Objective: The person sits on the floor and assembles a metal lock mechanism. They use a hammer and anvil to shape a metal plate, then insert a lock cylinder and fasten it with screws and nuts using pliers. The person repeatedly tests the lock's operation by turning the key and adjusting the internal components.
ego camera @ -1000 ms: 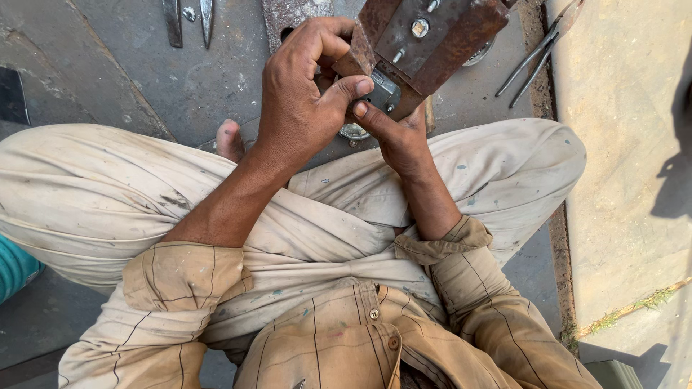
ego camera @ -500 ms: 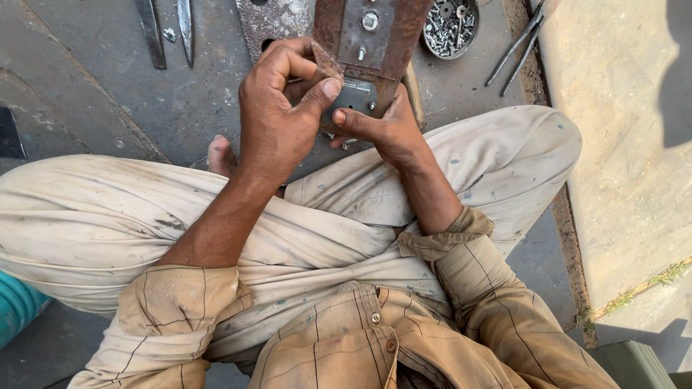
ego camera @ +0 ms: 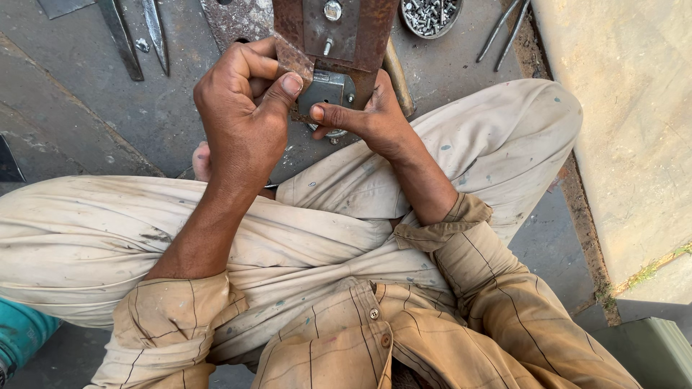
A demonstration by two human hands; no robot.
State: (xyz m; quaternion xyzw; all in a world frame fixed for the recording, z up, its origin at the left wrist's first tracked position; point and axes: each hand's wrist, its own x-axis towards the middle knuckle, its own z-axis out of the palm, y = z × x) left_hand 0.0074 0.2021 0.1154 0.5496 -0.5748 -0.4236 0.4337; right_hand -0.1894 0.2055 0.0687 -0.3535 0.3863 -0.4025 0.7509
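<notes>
I sit cross-legged on a grey floor. A rusty brown metal plate (ego camera: pixel 367 39) with a bolt and a small grey metal block (ego camera: pixel 326 90) at its lower edge stands in front of my knees. My left hand (ego camera: pixel 241 115) grips the plate's lower left corner, thumb pressed against the rusty edge next to the grey block. My right hand (ego camera: pixel 364 115) holds the plate from below on the right, its thumb touching the grey block. A wooden handle (ego camera: pixel 398 75) runs behind my right hand.
A round bowl of small screws (ego camera: pixel 430 16) lies at the top. Metal blades or shears (ego camera: pixel 137 36) lie at the top left, thin metal rods (ego camera: pixel 504 32) at the top right. A pale concrete slab (ego camera: pixel 627 130) borders the right. A teal object (ego camera: pixel 18 335) sits at lower left.
The rusty plate has turned from tilted to upright between my hands. Both hands keep hold of it, and the view has shifted so the screw bowl shows.
</notes>
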